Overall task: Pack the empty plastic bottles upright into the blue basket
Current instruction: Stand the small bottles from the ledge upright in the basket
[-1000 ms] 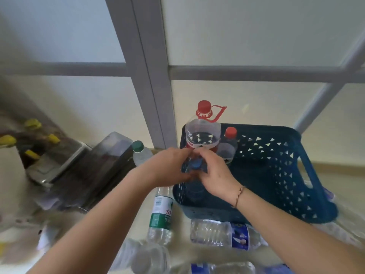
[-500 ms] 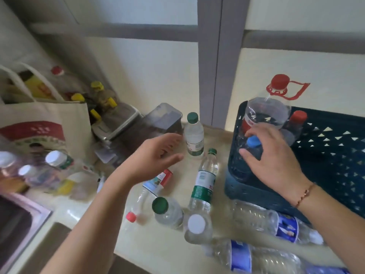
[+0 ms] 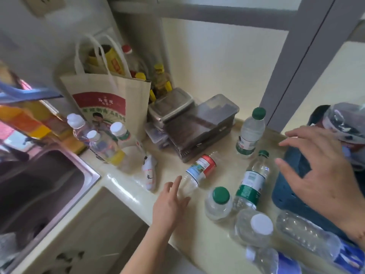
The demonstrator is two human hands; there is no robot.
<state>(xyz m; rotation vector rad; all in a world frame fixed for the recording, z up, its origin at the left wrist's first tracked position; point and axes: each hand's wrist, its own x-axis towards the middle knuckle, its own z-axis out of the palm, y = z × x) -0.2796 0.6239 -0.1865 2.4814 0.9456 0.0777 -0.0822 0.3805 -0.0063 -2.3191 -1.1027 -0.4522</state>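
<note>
Several empty plastic bottles litter the cream counter. A red-labelled bottle (image 3: 199,171) lies on its side, and my left hand (image 3: 169,204) hovers open just beside its neck end. Two green-capped bottles lie nearby (image 3: 250,182) (image 3: 218,203); a third green-capped bottle (image 3: 250,133) stands upright. A white-capped bottle (image 3: 253,230) and blue-labelled bottles (image 3: 308,238) lie at the front right. My right hand (image 3: 320,171) floats open over the near left corner of the blue basket (image 3: 288,196). A big clear jug (image 3: 347,123) stands in the basket.
A steel sink (image 3: 39,186) sits at the left. A paper tote bag (image 3: 110,103) with yellow bottles stands at the back, with three white-capped bottles (image 3: 104,143) before it. Dark plastic boxes (image 3: 199,125) occupy the counter's back middle. The counter's front edge runs below my left hand.
The view swung left. My left hand dropped toward the red-labelled bottle. My right hand let go of the blue-capped bottle in the basket and lifted away, fingers spread.
</note>
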